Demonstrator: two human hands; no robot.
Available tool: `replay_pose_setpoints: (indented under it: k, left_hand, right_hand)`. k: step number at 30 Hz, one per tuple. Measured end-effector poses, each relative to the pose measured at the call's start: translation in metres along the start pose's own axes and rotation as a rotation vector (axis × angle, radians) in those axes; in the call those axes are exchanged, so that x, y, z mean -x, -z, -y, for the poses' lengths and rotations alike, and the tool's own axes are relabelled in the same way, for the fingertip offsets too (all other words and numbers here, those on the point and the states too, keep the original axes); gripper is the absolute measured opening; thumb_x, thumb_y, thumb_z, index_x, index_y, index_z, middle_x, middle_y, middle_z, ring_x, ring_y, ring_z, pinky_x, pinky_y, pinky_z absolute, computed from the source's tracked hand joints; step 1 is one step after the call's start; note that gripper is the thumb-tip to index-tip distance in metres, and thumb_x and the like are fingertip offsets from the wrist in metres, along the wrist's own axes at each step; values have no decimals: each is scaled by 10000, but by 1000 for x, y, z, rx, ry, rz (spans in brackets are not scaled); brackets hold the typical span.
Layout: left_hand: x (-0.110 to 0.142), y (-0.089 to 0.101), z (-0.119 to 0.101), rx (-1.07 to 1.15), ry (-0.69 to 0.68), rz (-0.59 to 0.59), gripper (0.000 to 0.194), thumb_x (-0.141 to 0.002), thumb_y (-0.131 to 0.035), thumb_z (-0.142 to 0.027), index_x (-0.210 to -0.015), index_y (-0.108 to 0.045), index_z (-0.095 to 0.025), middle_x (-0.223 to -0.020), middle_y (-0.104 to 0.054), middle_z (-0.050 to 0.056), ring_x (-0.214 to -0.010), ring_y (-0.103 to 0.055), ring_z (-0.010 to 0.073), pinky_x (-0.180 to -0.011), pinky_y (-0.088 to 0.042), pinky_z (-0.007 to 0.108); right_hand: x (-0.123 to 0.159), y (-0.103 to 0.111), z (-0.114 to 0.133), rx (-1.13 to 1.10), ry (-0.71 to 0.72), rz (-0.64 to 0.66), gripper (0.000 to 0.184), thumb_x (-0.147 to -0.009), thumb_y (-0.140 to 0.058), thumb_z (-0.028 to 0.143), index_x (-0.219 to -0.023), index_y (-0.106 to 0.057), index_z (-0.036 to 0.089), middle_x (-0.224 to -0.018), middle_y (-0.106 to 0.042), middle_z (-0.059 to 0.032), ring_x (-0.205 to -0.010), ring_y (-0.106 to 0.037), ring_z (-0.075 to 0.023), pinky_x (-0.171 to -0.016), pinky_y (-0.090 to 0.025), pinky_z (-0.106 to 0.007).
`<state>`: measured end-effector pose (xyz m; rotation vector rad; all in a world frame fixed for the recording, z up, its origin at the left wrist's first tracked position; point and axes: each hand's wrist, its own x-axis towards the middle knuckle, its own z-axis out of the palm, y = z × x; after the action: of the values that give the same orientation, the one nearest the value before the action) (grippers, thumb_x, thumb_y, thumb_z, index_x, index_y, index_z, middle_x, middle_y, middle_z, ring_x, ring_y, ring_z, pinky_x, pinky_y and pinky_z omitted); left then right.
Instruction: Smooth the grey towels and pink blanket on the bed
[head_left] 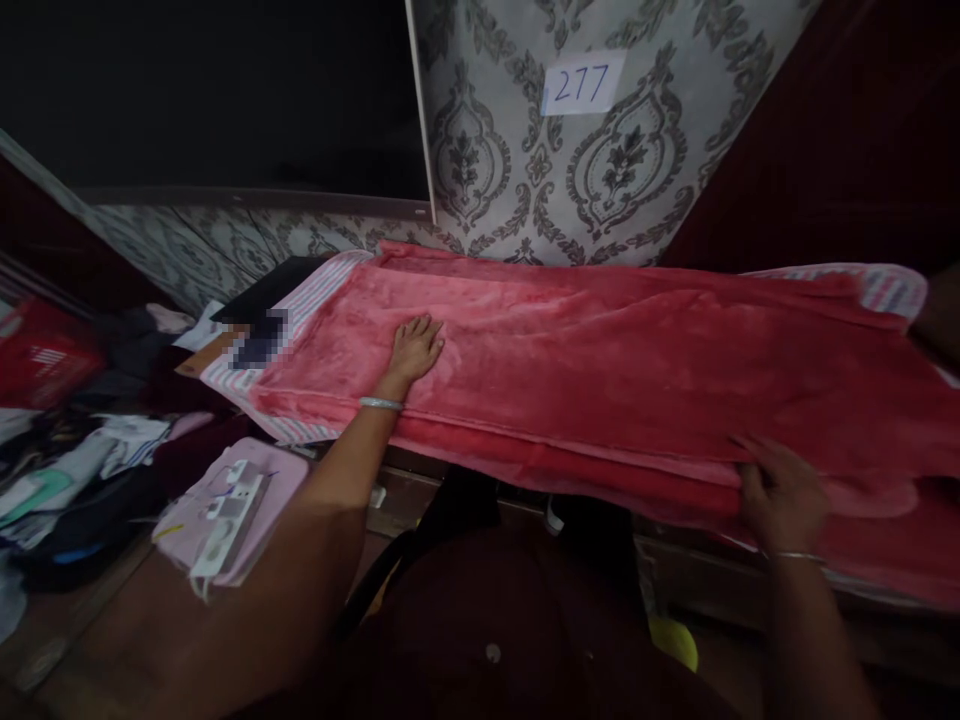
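Note:
A large red fleece blanket (615, 350) lies folded lengthwise across a raised surface, with a pink-and-white striped edge (315, 290) showing at its left end. My left hand (414, 348) rests flat on the blanket's left part, fingers spread. My right hand (780, 492) lies on the near folded edge at the right, its fingers curled over the cloth layers. Both wrists wear thin bangles.
A patterned wall (600, 160) with a paper label reading 277 (581, 84) stands behind. A dark screen (217, 90) fills the upper left. Clothes and a red basket (45, 355) are heaped at the left; a pink pouch (229, 505) lies near my left arm.

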<state>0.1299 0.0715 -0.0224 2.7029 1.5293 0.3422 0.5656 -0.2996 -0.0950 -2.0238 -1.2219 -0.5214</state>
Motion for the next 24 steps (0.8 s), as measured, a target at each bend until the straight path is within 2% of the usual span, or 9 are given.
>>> replay_pose_setpoints:
  k: [4,9,17,21,24]
  left_hand:
    - [-1,5,-1,-12,2,12,581,-1019,-330,-392,-1553,-441,-192,-1659,-347,117,-1539,-286,287,-1249,-201,512]
    - [-3,7,-3,-19,11,42,594,-1016,-320,-396,-1568,-414,-196,-1672,-316,116,-1549,-263,291,-1245,-197,530]
    - [-10,3,2,4,-37,-16,573,-1001,-353,-383,-1526,-471,-186,-1633,-389,144,-1524,-317,307,-1217,-260,535]
    - [-17,0,4,30,-52,-65,555,-973,-410,-358,-1499,-505,-210,-1605,-434,142,-1497,-362,337,-1196,-298,571]
    - [-16,2,1,42,-70,-84,554,-971,-390,-374,-1493,-506,-225,-1583,-469,129,-1479,-390,335,-1175,-338,566]
  right_hand:
    - [1,2,3,-17,16,5,381,-874,-442,412,-997,-738,206,-1053,-736,-155,-1041,-690,-293,-972,-533,-435]
    - [11,6,9,-72,14,-170,351,-891,-442,349,-982,-737,181,-994,-759,-145,-986,-722,-274,-941,-558,-411]
    - [19,14,13,-98,2,-207,318,-936,-475,379,-929,-737,198,-985,-761,-126,-968,-718,-275,-933,-563,-481]
    - [20,17,14,-93,-32,-279,302,-950,-483,354,-941,-746,204,-944,-758,-103,-941,-712,-257,-921,-564,-481]
    - [22,18,14,-100,-16,-251,280,-950,-498,339,-938,-746,210,-984,-762,-101,-984,-706,-258,-937,-557,-486]
